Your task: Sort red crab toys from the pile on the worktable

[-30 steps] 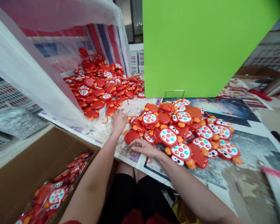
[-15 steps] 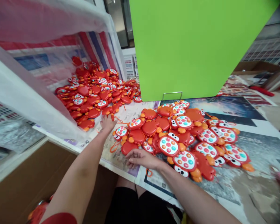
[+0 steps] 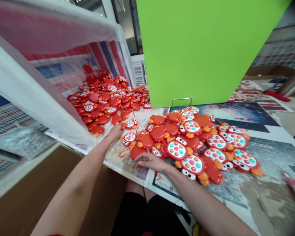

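My left hand point(image 3: 116, 131) grips the orange claw end of a red crab-shaped toy point(image 3: 131, 124), whose white face with coloured dots is up and whose orange cord hangs off the far side. Just in front lies another crab toy point(image 3: 129, 137) with its cord on the table. My right hand point(image 3: 149, 163) hovers, fingers loosely curled and apart, with nothing in it, at the near edge of a spread of crab toys point(image 3: 177, 149). Some of these lie dotted side up, others red back up.
A large heap of crab toys point(image 3: 105, 106) fills a striped-lined enclosure point(image 3: 108, 59) at the left. A green board point(image 3: 199, 49) stands behind the spread, with a wire holder point(image 3: 182, 99) at its foot. Below the table's left edge is a cardboard box point(image 3: 46, 177).
My left hand has taken hold of a crab toy by the heap and drawn it slightly right. My right hand has barely moved. The view has shifted a little.
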{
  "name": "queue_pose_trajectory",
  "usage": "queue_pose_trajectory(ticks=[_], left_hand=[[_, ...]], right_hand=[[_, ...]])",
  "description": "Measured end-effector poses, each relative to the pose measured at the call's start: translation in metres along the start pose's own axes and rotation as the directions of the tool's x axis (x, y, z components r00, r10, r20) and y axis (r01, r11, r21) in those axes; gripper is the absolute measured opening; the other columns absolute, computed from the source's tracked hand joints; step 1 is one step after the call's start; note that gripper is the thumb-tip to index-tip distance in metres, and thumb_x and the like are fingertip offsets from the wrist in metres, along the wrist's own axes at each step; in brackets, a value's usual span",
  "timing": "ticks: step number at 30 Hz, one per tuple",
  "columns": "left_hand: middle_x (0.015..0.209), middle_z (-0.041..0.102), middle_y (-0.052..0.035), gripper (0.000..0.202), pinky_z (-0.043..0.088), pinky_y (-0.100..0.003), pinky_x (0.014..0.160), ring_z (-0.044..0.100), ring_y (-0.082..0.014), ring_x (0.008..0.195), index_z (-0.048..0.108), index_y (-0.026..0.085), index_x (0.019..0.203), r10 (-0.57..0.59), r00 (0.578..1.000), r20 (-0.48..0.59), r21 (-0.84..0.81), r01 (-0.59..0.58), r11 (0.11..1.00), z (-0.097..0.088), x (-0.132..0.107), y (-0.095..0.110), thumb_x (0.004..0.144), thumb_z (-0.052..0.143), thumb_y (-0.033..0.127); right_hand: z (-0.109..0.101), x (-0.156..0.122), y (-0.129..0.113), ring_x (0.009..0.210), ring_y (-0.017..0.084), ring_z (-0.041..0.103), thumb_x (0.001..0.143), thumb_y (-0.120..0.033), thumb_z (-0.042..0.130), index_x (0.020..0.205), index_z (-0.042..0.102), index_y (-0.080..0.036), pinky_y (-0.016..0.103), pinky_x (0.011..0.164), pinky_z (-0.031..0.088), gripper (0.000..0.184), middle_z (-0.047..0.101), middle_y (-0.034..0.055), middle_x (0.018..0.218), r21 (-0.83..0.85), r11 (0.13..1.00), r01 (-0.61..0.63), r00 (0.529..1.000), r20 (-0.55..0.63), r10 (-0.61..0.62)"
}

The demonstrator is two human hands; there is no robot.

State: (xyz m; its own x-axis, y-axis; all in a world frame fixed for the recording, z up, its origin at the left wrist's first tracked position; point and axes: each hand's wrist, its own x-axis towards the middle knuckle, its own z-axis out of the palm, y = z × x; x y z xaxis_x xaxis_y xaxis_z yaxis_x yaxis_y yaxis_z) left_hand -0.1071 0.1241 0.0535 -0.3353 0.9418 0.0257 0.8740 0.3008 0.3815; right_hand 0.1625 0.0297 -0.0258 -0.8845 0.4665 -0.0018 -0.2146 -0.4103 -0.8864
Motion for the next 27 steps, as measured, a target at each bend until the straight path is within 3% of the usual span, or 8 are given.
queue_pose_trajectory(ticks=[4,6,10,14,18,22,27], left_hand=[[0.110,0.069,-0.0092,0.045,0.054,-0.028,0.076,0.066,-0.0221,0.095,0.057,0.015,0.124,0.055,0.998,-0.023,-0.170,-0.058,0.984,-0.018,-0.034,0.000,0.079,0.058,0.020],[0.108,0.068,-0.0090,0.050,0.055,-0.027,0.067,0.066,-0.0188,0.085,0.052,0.015,0.130,0.053,0.998,-0.022,-0.350,-0.058,0.935,-0.024,-0.059,0.002,0.081,0.057,0.025],[0.093,0.069,-0.0059,0.063,0.053,-0.026,0.058,0.064,-0.0159,0.069,0.057,0.016,0.125,0.083,0.995,0.055,-0.743,-0.015,0.669,-0.025,-0.116,0.015,0.070,0.074,0.040],[0.088,0.071,-0.0055,0.063,0.053,-0.026,0.061,0.065,-0.0165,0.069,0.063,0.015,0.117,0.129,0.985,0.113,-0.839,0.025,0.544,-0.005,-0.157,0.036,0.065,0.079,0.047],[0.095,0.071,-0.0071,0.062,0.055,-0.030,0.071,0.067,-0.0195,0.079,0.063,0.014,0.112,0.070,0.995,0.072,-0.897,0.033,0.441,0.023,-0.180,0.047,0.068,0.075,0.055],[0.107,0.068,-0.0091,0.065,0.055,-0.033,0.076,0.067,-0.0209,0.086,0.054,0.017,0.124,0.068,0.997,0.033,-0.910,0.002,0.414,0.037,-0.195,0.048,0.078,0.063,0.062],[0.111,0.066,-0.0079,0.059,0.056,-0.033,0.077,0.067,-0.0211,0.089,0.048,0.020,0.125,0.024,1.000,0.008,-0.892,-0.004,0.451,0.040,-0.203,0.048,0.078,0.069,0.049]], right_hand=[[0.002,0.000,0.004,0.073,0.014,0.069,0.070,-0.051,0.080,0.106,0.060,-0.016,0.026,0.068,0.053,0.053,0.071,0.0029,0.086,-0.002,0.999,0.037,0.999,-0.020,-0.037],[0.004,-0.001,0.003,0.074,0.014,0.069,0.072,-0.052,0.079,0.113,0.056,-0.017,0.026,0.068,0.053,0.059,0.071,0.0039,0.088,-0.002,0.999,0.046,0.998,-0.032,-0.046],[0.006,-0.003,-0.001,0.073,0.016,0.070,0.072,-0.056,0.077,0.129,0.044,-0.019,0.028,0.068,0.055,0.075,0.072,0.0053,0.090,0.036,0.997,0.063,0.996,-0.073,-0.060],[0.004,-0.005,0.001,0.067,0.017,0.069,0.075,-0.062,0.071,0.119,0.050,-0.016,0.027,0.062,0.055,0.066,0.071,0.0063,0.084,0.068,0.993,0.096,0.990,-0.106,-0.089],[0.002,-0.003,0.007,0.053,0.016,0.064,0.075,-0.063,0.070,0.104,0.056,-0.014,0.026,0.051,0.053,0.059,0.068,0.0042,0.067,0.017,0.993,0.113,0.983,-0.147,-0.110],[0.003,-0.003,0.005,0.053,0.015,0.064,0.076,-0.060,0.071,0.104,0.057,-0.013,0.027,0.051,0.054,0.056,0.067,0.0031,0.067,-0.003,0.994,0.106,0.982,-0.156,-0.105],[0.007,-0.007,-0.002,0.060,0.016,0.067,0.076,-0.059,0.072,0.106,0.059,-0.015,0.027,0.057,0.056,0.055,0.070,0.0028,0.073,-0.081,0.993,0.089,0.986,-0.135,-0.100]])
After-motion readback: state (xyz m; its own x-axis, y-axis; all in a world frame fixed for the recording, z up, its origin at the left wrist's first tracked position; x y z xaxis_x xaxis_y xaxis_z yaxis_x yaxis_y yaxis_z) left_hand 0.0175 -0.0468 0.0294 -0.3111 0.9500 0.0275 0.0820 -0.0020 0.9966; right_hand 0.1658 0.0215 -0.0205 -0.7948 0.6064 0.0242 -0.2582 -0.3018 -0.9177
